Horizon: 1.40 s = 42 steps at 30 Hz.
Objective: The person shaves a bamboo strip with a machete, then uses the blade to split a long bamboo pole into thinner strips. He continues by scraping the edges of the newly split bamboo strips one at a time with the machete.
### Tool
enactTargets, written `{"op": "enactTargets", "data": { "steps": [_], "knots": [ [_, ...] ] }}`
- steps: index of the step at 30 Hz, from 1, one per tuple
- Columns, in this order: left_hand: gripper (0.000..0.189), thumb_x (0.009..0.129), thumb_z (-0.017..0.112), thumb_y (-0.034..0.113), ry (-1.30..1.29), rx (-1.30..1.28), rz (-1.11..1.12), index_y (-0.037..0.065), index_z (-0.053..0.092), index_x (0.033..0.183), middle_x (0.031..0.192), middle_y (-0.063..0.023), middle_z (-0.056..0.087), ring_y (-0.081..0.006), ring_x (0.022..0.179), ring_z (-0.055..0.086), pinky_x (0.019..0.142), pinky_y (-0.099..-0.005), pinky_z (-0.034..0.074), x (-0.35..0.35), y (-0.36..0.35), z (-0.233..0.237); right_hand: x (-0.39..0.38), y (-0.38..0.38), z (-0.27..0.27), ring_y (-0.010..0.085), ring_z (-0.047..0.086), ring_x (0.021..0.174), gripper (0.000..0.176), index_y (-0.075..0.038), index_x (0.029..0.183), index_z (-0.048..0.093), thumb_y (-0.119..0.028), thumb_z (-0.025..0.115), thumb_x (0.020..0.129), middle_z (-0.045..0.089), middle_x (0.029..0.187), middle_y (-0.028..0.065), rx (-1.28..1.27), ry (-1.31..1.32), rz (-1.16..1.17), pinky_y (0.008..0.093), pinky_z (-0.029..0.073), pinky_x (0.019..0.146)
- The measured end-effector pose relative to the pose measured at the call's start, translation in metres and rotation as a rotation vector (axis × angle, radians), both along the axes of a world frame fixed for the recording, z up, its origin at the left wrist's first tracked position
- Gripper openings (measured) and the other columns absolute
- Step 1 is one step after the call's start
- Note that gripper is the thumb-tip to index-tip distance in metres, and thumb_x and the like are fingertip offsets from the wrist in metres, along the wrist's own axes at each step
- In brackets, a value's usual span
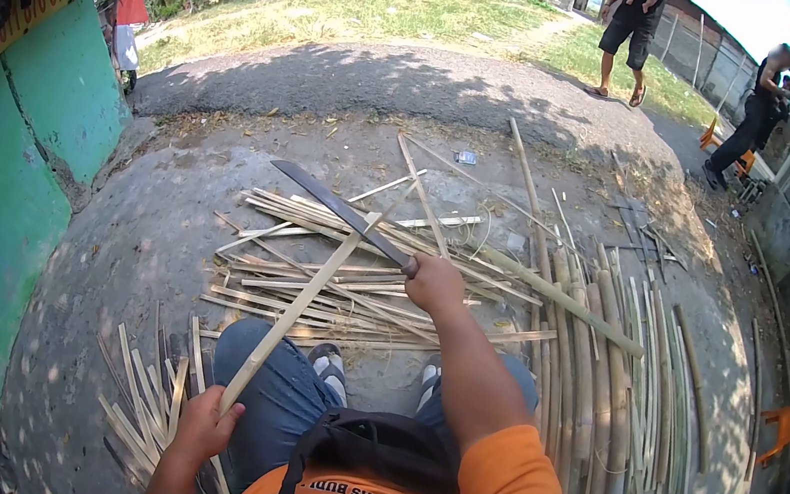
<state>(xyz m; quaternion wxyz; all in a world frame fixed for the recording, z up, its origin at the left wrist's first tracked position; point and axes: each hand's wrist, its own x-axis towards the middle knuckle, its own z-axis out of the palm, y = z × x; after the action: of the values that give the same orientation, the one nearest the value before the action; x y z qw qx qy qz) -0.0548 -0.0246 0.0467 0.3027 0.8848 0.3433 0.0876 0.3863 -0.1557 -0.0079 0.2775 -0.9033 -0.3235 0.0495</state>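
My right hand (pixel 435 285) is wrapped round the handle of a machete (pixel 335 206), its long dark blade pointing up and to the left. Low on the left, my left hand (pixel 206 420) grips the near end of a split bamboo strip (pixel 298 306). The strip slants away from me past my left knee, and the blade crosses it near its far end. Beneath both lies a loose pile of split bamboo strips (pixel 309 285) on the ground, in front of my feet.
Several whole bamboo poles (pixel 611 399) lie to my right. More strips (pixel 139 383) rest by my left leg. A green wall (pixel 0 293) stands at the left, an orange plastic piece (pixel 781 428) at the right. Two people (pixel 636 28) stand beyond the paved path (pixel 418 84).
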Motion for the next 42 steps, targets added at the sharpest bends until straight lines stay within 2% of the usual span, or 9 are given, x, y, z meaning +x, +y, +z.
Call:
{"op": "enactTargets", "data": {
  "steps": [3, 13, 21, 25, 26, 29, 30, 35, 42],
  "knots": [
    [0.029, 0.096, 0.074, 0.026, -0.033, 0.053, -0.013, -0.001, 0.064, 0.098, 0.08, -0.0229, 0.067, -0.0425, 0.075, 0.068, 0.068, -0.0457, 0.052, -0.002, 0.013, -0.021, -0.037, 0.007, 0.032, 0.0373, 0.071, 0.103, 0.02, -0.02, 0.108, 0.075, -0.023, 0.067, 0.09, 0.076, 0.104, 0.0124, -0.026, 0.103, -0.05, 0.0495, 0.056, 0.088],
    [0.03, 0.097, 0.073, 0.026, -0.158, -0.084, 0.065, -0.002, 0.063, 0.099, 0.076, -0.0201, 0.064, -0.038, 0.067, 0.064, 0.065, -0.0445, 0.05, 0.025, 0.012, -0.022, -0.081, 0.028, 0.013, 0.0395, 0.071, 0.085, 0.014, -0.013, 0.093, 0.068, -0.025, 0.069, 0.085, 0.072, 0.084, 0.0148, 0.157, -0.241, 0.583, 0.0537, 0.055, 0.073],
    [0.028, 0.093, 0.076, 0.024, -0.009, 0.096, -0.087, 0.0, 0.064, 0.099, 0.079, -0.0232, 0.067, -0.0462, 0.077, 0.067, 0.067, -0.0494, 0.052, 0.002, 0.003, -0.008, -0.006, 0.001, 0.014, 0.0388, 0.071, 0.097, 0.018, -0.013, 0.1, 0.071, -0.027, 0.067, 0.089, 0.074, 0.098, 0.0176, 0.121, 0.002, -0.06, 0.0528, 0.056, 0.08],
    [0.028, 0.093, 0.076, 0.023, -0.092, 0.061, -0.089, -0.001, 0.064, 0.099, 0.079, -0.023, 0.067, -0.0452, 0.077, 0.068, 0.068, -0.0475, 0.053, 0.006, 0.008, -0.018, -0.029, 0.005, 0.033, 0.0394, 0.07, 0.102, 0.019, -0.016, 0.104, 0.073, -0.029, 0.067, 0.092, 0.075, 0.105, 0.0156, 0.107, 0.071, -0.078, 0.0525, 0.054, 0.087],
    [0.028, 0.093, 0.076, 0.023, -0.11, 0.044, -0.09, -0.001, 0.064, 0.099, 0.079, -0.0228, 0.067, -0.0449, 0.077, 0.068, 0.068, -0.0472, 0.053, 0.005, 0.008, -0.02, -0.039, 0.005, 0.032, 0.046, 0.068, 0.096, 0.025, -0.009, 0.102, 0.07, -0.033, 0.061, 0.098, 0.073, 0.095, 0.0219, 0.15, 0.06, -0.025, 0.0572, 0.053, 0.084],
    [0.029, 0.094, 0.075, 0.025, -0.13, -0.028, -0.019, -0.002, 0.065, 0.1, 0.079, -0.0199, 0.068, -0.0375, 0.073, 0.07, 0.068, -0.0443, 0.053, 0.016, 0.008, -0.019, -0.056, 0.016, 0.016, 0.0451, 0.069, 0.09, 0.019, -0.011, 0.101, 0.068, -0.028, 0.064, 0.095, 0.072, 0.09, 0.0197, 0.185, -0.068, 0.234, 0.0553, 0.054, 0.076],
    [0.029, 0.095, 0.075, 0.025, -0.13, -0.055, 0.013, -0.002, 0.065, 0.099, 0.079, -0.0193, 0.068, -0.0357, 0.073, 0.07, 0.067, -0.0436, 0.053, 0.022, 0.005, -0.015, -0.067, 0.019, 0.017, 0.0407, 0.071, 0.085, 0.016, -0.013, 0.095, 0.068, -0.025, 0.07, 0.085, 0.073, 0.085, 0.0153, 0.173, -0.135, 0.289, 0.0539, 0.056, 0.076],
    [0.029, 0.095, 0.075, 0.026, -0.145, -0.126, 0.032, -0.002, 0.066, 0.098, 0.079, -0.0177, 0.068, -0.0303, 0.072, 0.069, 0.067, -0.0414, 0.052, 0.022, 0.008, -0.024, -0.081, 0.023, 0.016, 0.0392, 0.072, 0.078, 0.017, -0.013, 0.095, 0.066, -0.026, 0.069, 0.085, 0.073, 0.082, 0.0142, 0.096, -0.291, 0.506, 0.0544, 0.056, 0.071],
    [0.03, 0.095, 0.075, 0.026, 0.008, -0.047, -0.033, -0.002, 0.065, 0.097, 0.079, -0.0189, 0.069, -0.0352, 0.073, 0.069, 0.069, -0.0436, 0.053, -0.005, -0.002, -0.014, -0.007, -0.007, 0.011, 0.0432, 0.07, 0.091, 0.016, -0.012, 0.097, 0.071, -0.026, 0.064, 0.091, 0.073, 0.089, 0.0185, 0.199, -0.104, 0.032, 0.0546, 0.055, 0.079]
  ]
}}
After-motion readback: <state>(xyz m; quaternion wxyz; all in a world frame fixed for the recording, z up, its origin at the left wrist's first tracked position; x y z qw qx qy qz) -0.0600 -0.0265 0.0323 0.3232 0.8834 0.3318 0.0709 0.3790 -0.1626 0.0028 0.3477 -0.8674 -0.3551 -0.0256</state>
